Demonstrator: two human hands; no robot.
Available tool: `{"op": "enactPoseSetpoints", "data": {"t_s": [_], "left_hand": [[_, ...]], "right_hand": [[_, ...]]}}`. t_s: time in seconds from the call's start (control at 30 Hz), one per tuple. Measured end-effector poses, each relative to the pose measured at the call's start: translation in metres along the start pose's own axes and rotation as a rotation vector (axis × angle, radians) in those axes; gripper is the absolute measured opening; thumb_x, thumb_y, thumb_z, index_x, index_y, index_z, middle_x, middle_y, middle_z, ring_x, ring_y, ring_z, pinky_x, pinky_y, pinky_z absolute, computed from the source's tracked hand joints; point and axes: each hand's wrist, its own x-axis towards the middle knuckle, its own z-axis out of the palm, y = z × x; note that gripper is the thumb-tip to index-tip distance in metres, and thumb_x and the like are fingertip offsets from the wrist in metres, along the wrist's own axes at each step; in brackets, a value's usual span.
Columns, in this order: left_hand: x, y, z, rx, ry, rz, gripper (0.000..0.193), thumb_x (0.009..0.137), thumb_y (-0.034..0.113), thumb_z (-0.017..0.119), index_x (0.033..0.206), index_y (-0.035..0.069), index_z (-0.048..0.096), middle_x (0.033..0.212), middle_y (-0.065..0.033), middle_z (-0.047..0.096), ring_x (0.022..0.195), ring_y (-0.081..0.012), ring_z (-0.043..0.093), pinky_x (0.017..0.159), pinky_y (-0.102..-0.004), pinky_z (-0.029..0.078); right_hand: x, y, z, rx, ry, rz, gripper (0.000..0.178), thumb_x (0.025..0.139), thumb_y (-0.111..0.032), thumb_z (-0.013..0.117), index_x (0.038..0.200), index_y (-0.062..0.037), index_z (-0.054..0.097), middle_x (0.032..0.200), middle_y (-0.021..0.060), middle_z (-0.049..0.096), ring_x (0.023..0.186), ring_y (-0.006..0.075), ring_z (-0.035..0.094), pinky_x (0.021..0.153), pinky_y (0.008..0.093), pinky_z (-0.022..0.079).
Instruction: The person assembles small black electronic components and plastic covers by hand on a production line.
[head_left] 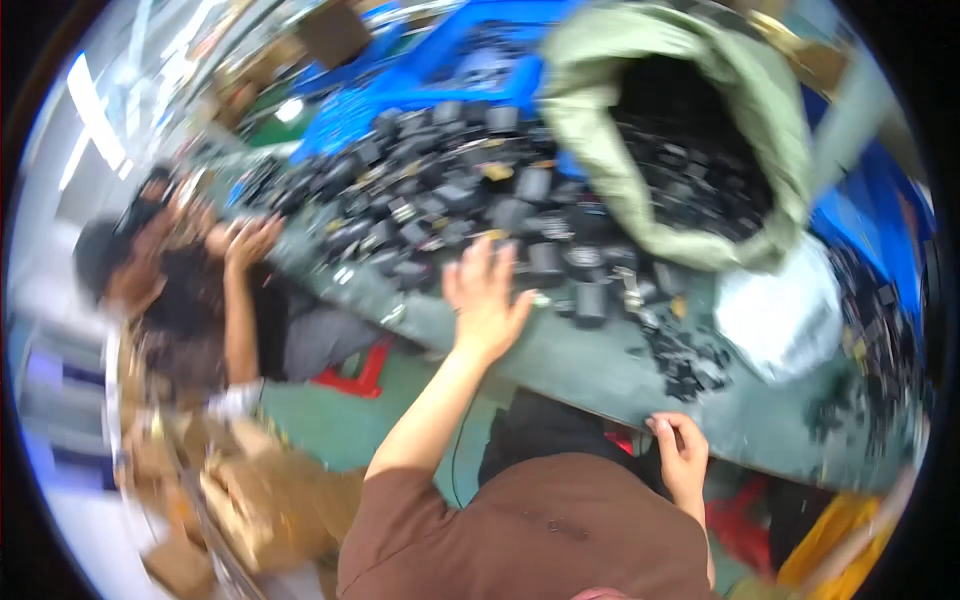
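Observation:
A big heap of black block-shaped pieces [445, 195], which look like power adapters, covers the green table [560, 355]. My left hand [485, 300] reaches forward over the near edge of this heap, palm down with its fingers spread, their tips by the pieces. At the table's front edge is my right hand [683, 460], its fingers curled in with thumb and forefinger close together. Whether something small is between them cannot be made out. Beyond it on the tabletop lies a small scatter of flat black bits [690, 360]. Blur hides finer detail.
An open pale green sack [575, 100] holding black pieces stands at the back right, beside a whitish plastic bag [780, 315]. Blue trays [400, 85] sit behind the heap. Other people [165, 270] work along the left. Cardboard boxes [265, 500] and a red stool [355, 375] occupy the floor.

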Motion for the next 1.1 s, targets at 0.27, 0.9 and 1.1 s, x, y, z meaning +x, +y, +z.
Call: {"op": "enactPoseSetpoints", "data": {"t_s": [0.27, 0.9, 1.1], "left_hand": [[-0.053, 0.057, -0.01, -0.405, 0.079, 0.183, 0.062, 0.09, 0.022, 0.064, 0.143, -0.002, 0.041, 0.149, -0.0248, 0.028, 0.135, -0.0415, 0.023, 0.113, -0.0537, 0.018], [-0.047, 0.098, -0.018, -0.676, -0.158, 0.309, 0.031, 0.088, 0.002, 0.063, 0.119, 0.0, 0.06, 0.12, -0.0154, 0.054, 0.112, -0.0309, 0.051, 0.1, -0.0397, 0.04], [-0.018, 0.156, -0.03, -1.629, -1.297, -0.227, 0.06, 0.105, 0.049, 0.036, 0.137, -0.001, 0.048, 0.123, -0.0139, 0.06, 0.1, -0.0196, 0.061, 0.085, -0.0333, 0.052]], "right_hand": [[0.01, -0.004, -0.064, -0.357, 0.339, -0.397, 0.008, 0.09, -0.009, 0.067, 0.094, -0.0026, 0.07, 0.089, 0.0103, 0.069, 0.082, 0.0253, 0.064, 0.075, 0.0351, 0.05], [0.029, -0.022, -0.165, -0.668, 0.74, -0.261, 0.065, 0.077, -0.02, 0.079, 0.132, -0.0058, 0.048, 0.12, 0.0169, 0.06, 0.113, 0.0377, 0.056, 0.097, 0.0433, 0.046], [0.003, -0.053, -0.081, -0.864, 0.062, -0.808, 0.062, 0.068, -0.006, 0.074, 0.128, -0.0088, 0.057, 0.129, 0.0095, 0.061, 0.117, 0.0303, 0.057, 0.099, 0.0449, 0.044]]}}
